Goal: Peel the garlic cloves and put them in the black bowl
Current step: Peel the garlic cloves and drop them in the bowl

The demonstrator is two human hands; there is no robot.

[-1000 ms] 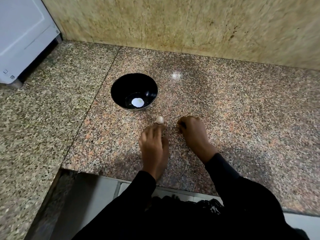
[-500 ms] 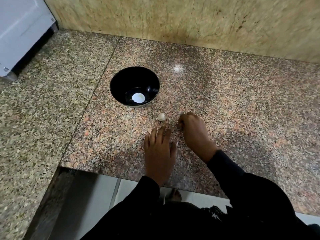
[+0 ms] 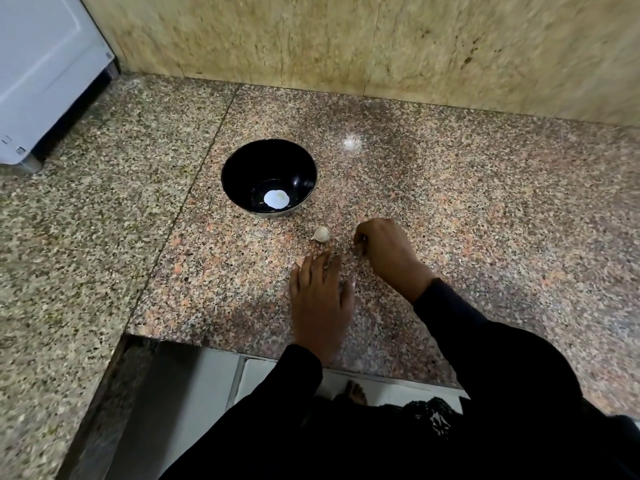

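One garlic clove (image 3: 321, 234) lies unheld; left hand (image 3: 320, 299) flat, right hand's (image 3: 388, 252) curled fingers hide any contents.

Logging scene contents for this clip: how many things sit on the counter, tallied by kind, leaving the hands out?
Black bowl: 1
Garlic clove lying loose on the counter, apart from the bowl: 1
White appliance at the far left corner: 1
Total: 3
Whether the curled right hand hides another clove cannot be told.

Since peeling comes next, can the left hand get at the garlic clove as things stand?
Probably yes. The left hand lies flat on the counter with its fingertips just short of the clove, and nothing sits between them. The right hand is off to the side, clear of that path.
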